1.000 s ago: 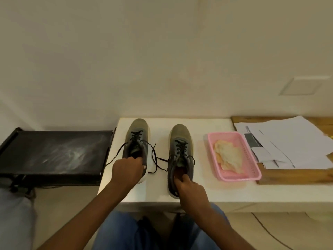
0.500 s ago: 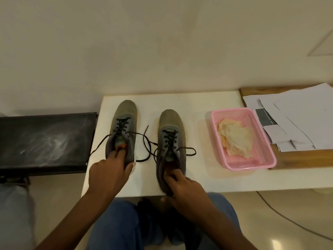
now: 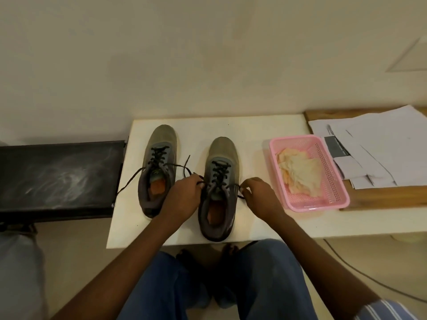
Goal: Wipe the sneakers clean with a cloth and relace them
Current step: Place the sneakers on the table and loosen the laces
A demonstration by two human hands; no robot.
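We pinch the right shoe's (image 3: 218, 181) lace ends, 1 per hand (image 3: 184, 192) (image 3: 258, 192); cloth (image 3: 298, 172) unused in basket (image 3: 337, 202), wiping and relacing remain.

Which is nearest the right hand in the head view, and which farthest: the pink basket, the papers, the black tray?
From the right hand:
1. Pink basket, just to its right, holding the cloth.
2. Papers, farther right, beyond the basket.
3. Black tray, far left, past both sneakers.
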